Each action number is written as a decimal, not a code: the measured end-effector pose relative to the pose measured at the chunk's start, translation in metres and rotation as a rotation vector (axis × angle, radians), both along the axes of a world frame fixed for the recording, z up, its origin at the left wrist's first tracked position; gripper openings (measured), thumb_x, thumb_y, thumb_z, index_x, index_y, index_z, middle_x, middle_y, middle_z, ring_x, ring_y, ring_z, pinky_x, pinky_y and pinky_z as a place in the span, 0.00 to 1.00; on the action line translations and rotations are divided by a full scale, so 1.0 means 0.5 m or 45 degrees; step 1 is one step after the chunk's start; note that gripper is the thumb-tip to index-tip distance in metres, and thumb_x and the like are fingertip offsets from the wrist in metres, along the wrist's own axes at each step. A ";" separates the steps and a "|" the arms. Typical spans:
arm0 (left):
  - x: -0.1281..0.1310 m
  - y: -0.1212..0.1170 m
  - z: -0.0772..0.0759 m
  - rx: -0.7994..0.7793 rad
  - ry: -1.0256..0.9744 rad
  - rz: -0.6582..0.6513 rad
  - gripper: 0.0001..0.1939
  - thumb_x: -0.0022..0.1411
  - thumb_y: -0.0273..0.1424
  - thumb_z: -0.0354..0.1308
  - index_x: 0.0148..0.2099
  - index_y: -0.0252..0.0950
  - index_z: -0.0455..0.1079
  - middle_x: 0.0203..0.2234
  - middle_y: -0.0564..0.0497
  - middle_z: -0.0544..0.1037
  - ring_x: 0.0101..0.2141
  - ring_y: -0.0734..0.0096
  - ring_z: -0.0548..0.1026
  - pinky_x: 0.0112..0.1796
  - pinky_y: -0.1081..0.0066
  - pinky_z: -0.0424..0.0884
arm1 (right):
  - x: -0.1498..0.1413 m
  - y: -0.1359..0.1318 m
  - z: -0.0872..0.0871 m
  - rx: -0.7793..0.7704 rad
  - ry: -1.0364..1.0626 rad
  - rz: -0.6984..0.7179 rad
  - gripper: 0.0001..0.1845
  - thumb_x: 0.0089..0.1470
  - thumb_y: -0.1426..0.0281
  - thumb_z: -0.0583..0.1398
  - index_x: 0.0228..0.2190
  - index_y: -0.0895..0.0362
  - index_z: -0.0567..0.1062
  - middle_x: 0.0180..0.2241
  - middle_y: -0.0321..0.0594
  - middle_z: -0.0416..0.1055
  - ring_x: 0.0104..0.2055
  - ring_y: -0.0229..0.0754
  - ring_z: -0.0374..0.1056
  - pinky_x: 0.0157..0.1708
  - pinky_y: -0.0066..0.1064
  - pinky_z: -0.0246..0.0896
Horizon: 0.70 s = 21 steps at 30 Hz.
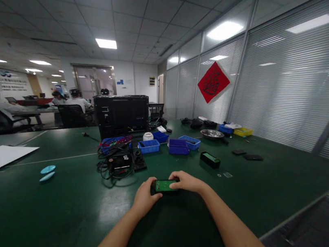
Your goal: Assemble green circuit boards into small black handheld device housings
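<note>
A black rectangular case with a green circuit board (162,185) in it is held between my two hands, just over the green table near its front. My left hand (146,197) grips its left end, thumb at the near edge and fingers round the far side. On the right end, my right hand (186,181) has its thumb on the board's face and its fingers at the far edge. Farther right lies a similar black case with a green board (210,159). A small clear piece (228,175) and a tiny ring (219,175) lie near it.
Blue bins (149,146), a white ball (148,136) and a tangle of black cables (106,171) stand beyond my hands. Behind them is a large monitor (122,114). A metal pan (212,133) and flat black pieces (253,157) lie rightward, light-blue dishes (47,170) leftward. People sit far back.
</note>
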<state>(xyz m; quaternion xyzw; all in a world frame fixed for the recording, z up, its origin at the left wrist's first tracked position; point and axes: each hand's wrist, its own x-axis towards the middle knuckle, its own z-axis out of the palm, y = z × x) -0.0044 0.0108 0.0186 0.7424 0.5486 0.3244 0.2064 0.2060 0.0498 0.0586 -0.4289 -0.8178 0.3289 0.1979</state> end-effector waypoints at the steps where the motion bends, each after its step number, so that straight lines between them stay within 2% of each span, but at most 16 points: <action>1: 0.001 -0.001 0.001 0.029 -0.011 -0.010 0.24 0.45 0.27 0.60 0.47 0.40 0.61 0.41 0.51 0.71 0.42 0.67 0.68 0.44 0.70 0.61 | 0.000 -0.001 -0.001 -0.018 0.018 0.003 0.13 0.42 0.67 0.62 0.32 0.58 0.71 0.29 0.34 0.67 0.30 0.36 0.62 0.29 0.25 0.55; 5: 0.002 -0.003 -0.001 0.133 -0.019 -0.031 0.24 0.45 0.23 0.57 0.46 0.39 0.62 0.43 0.51 0.70 0.44 0.66 0.67 0.46 0.69 0.61 | -0.005 -0.007 -0.002 -0.098 0.092 0.045 0.16 0.39 0.68 0.64 0.33 0.58 0.68 0.28 0.32 0.64 0.31 0.35 0.60 0.28 0.24 0.55; 9: 0.001 0.001 -0.006 0.126 -0.023 0.005 0.25 0.46 0.22 0.55 0.49 0.40 0.61 0.45 0.51 0.69 0.47 0.66 0.66 0.49 0.67 0.59 | -0.014 -0.005 -0.012 -0.103 0.166 0.030 0.18 0.40 0.70 0.62 0.37 0.57 0.67 0.30 0.33 0.64 0.33 0.36 0.61 0.31 0.25 0.57; 12: -0.001 0.006 -0.010 0.064 -0.052 0.083 0.27 0.48 0.24 0.55 0.52 0.39 0.58 0.47 0.50 0.68 0.49 0.66 0.65 0.51 0.67 0.57 | -0.013 0.005 -0.023 0.116 0.049 -0.145 0.21 0.39 0.71 0.62 0.39 0.55 0.66 0.33 0.34 0.64 0.35 0.37 0.62 0.34 0.27 0.56; 15: -0.003 0.009 -0.014 0.029 -0.067 0.105 0.28 0.49 0.26 0.55 0.54 0.38 0.57 0.47 0.49 0.69 0.48 0.67 0.66 0.51 0.67 0.58 | -0.007 0.017 -0.033 0.346 -0.208 -0.438 0.25 0.39 0.69 0.63 0.43 0.53 0.66 0.39 0.38 0.63 0.40 0.42 0.61 0.38 0.30 0.55; 18: -0.003 0.010 -0.016 0.023 -0.051 0.099 0.28 0.49 0.27 0.55 0.54 0.39 0.56 0.47 0.49 0.69 0.48 0.67 0.66 0.51 0.68 0.57 | -0.001 0.026 -0.040 0.410 -0.399 -0.614 0.29 0.39 0.66 0.63 0.46 0.51 0.64 0.42 0.42 0.62 0.44 0.45 0.60 0.39 0.31 0.54; 21: -0.005 0.012 -0.019 0.023 -0.046 0.098 0.28 0.49 0.28 0.55 0.54 0.38 0.56 0.47 0.49 0.69 0.48 0.67 0.66 0.51 0.68 0.57 | 0.003 0.028 -0.043 0.396 -0.450 -0.632 0.34 0.39 0.60 0.62 0.49 0.53 0.62 0.44 0.45 0.62 0.47 0.49 0.60 0.40 0.33 0.55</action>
